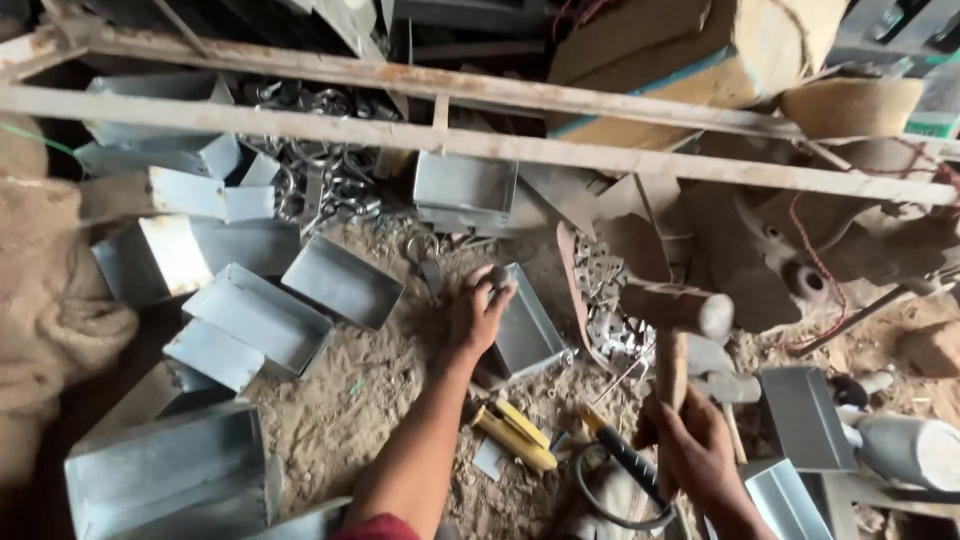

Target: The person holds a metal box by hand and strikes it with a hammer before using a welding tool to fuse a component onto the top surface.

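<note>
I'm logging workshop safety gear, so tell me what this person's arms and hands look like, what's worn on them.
Both hands are bare: no gloves on the left hand or right hand. The forearms are uncovered too. A red sleeve edge shows at the left upper arm. No watch, rings or bands are visible.

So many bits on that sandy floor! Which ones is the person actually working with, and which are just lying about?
In use:
- wooden mallet, held in the right hand
- open metal box, under the left hand

Lying about:
- other metal boxes
- yellow-handled pliers
- heap of metal rings
- sacking
</note>
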